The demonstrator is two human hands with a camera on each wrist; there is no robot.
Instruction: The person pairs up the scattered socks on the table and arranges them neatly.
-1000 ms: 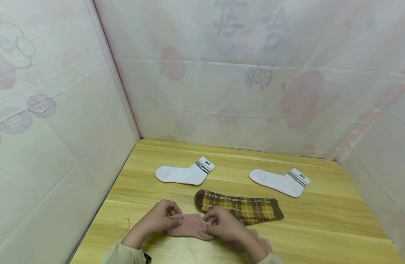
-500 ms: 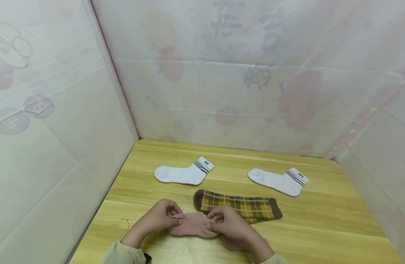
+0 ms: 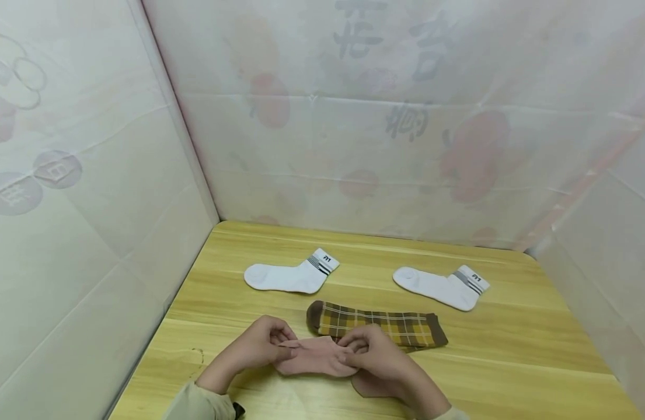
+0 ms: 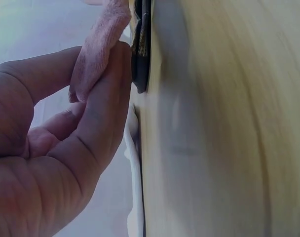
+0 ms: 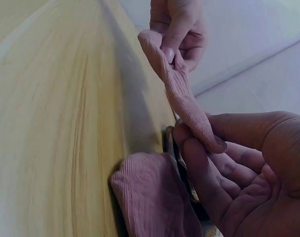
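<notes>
1. Fingers and thumb of the left hand, in the head view, pinch one end of a pink sock.
2. Opposite it, the right hand nips the far end in a similar grip, so the sock spans the gap between the two hands.
3. Partly hidden under the right hand's wrist is the other pink sock.
4. Just beyond the right hand lies the plaid sock, its brown toe pointing leftward, past the gap between the hands.
5. Farther out, one white sock lies ahead of the left hand and a second white sock ahead and rightward of the right, all on the table.
6. From the left wrist, I see the sock's end caught narrowly between thumb and bent fingers; the plaid sock's dark edge shows just past those fingertips.
7. From the right wrist, thumb and forefinger squeeze the nearer tip, the remaining fingers loosely bent; the held sock is off the table, while the other pink sock lies below that hand.
8. At the far end there, the left thumb presses on the fabric.
</notes>
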